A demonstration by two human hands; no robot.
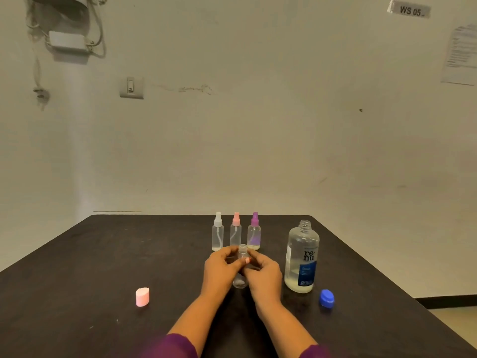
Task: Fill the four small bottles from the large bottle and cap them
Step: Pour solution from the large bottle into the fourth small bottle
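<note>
An uncapped small clear bottle [242,252] stands on the dark table [103,254] in the middle. My left hand [219,267] and my right hand [263,272] both hold it, fingers curled round its body. Behind it stand three small spray bottles in a row: one with a white top [217,232], one with a pink top [235,229] and one with a purple top [254,231]. The large clear bottle [301,259], open at the neck and partly full of liquid, stands to the right of my right hand. Its blue cap [326,298] lies beside it. A pink cap [142,297] lies to the left.
The table's far edge runs just behind the spray bottles, close to a pale wall. Its right edge slants down past the blue cap, with floor [454,321] beyond it. Purple sleeves [175,347] show at the bottom.
</note>
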